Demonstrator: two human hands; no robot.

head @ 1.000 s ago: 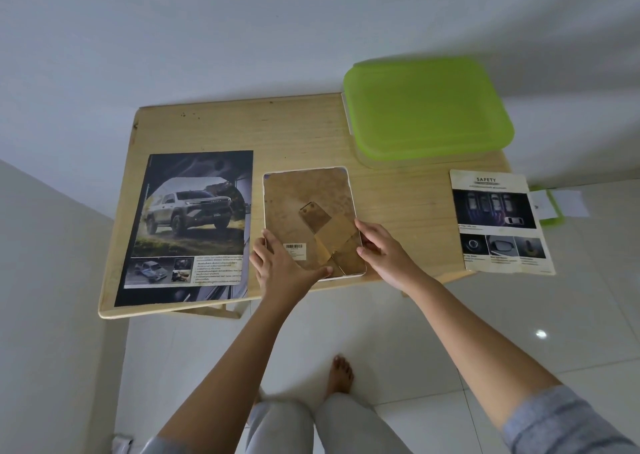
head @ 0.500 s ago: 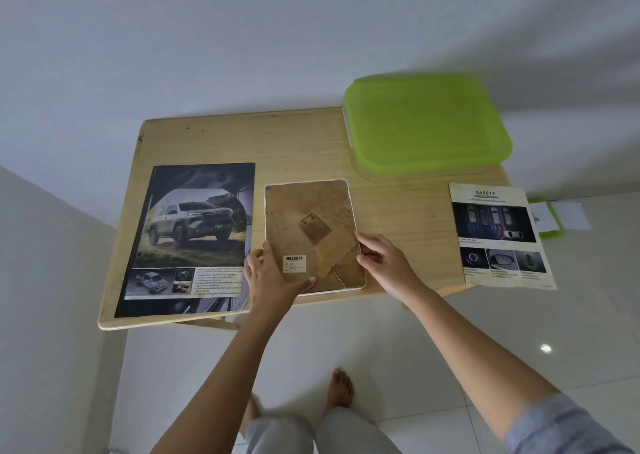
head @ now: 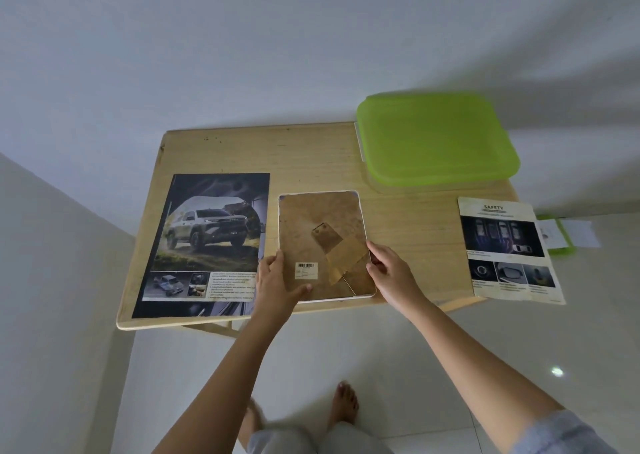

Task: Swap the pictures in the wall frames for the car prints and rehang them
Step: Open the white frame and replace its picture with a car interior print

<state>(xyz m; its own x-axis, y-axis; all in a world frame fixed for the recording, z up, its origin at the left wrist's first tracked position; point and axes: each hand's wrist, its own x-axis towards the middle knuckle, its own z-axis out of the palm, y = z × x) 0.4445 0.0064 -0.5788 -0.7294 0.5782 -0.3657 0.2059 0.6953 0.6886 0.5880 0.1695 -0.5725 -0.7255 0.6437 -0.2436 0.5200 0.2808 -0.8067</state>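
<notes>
against the wall, a wooden table [head: 311,155] carries everything. at 1 o'clock a box with a green lid [head: 436,141] overhangs the far corner; its contents cannot be seen. at 9 o'clock the car print [head: 207,242] lies flat, just beside the frame [head: 318,218], which is face down near the front edge. at 3 o'clock a safety leaflet [head: 505,249] juts past the table's edge. bare wood lies at 12 o'clock. the left hand [head: 277,287] pinches the frame's left edge, thumb on the backing; the right hand [head: 391,270] curls over its right edge.

— What sits at the back right of the wooden table [head: 311,155]?
— A clear box with a lime-green lid [head: 436,138], against the white wall [head: 242,55].
— And below?
— Glossy pale floor tiles [head: 381,349].
</notes>
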